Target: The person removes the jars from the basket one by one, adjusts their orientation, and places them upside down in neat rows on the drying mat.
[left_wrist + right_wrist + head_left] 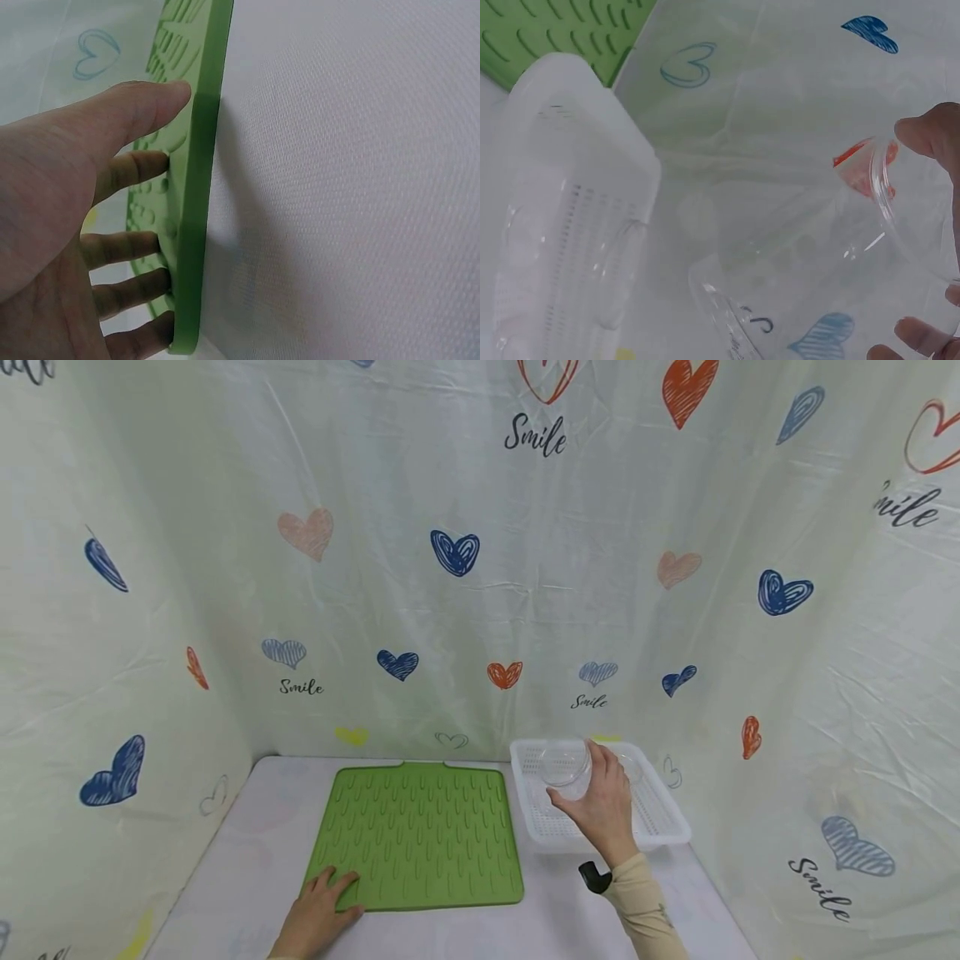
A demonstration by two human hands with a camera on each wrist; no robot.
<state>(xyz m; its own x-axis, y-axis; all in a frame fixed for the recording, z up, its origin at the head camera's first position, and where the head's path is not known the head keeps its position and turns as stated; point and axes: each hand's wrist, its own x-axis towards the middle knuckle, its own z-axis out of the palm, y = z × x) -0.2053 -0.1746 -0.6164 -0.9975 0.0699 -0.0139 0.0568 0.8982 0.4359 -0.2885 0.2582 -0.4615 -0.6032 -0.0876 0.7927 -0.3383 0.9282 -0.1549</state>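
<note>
In the head view my right hand [603, 802] grips a clear cup [564, 767] above the white basket [555, 842]. In the right wrist view the thumb and fingertips hold the rim of the cup [802, 240], which is see-through, so its outline is faint. My left hand [318, 910] rests on the near left corner of the green ridged mat [427, 835]. Seen from the left wrist, the fingertips of my left hand [67, 195] touch the top of the mat [199, 202], and the thumb lies by its edge.
In the basket stands another clear piece [619, 274], partly seen; its kind cannot be told. The basket is right of the mat on the white-covered table [247, 843]. A curtain [480, 610] printed with hearts hangs behind and on both sides.
</note>
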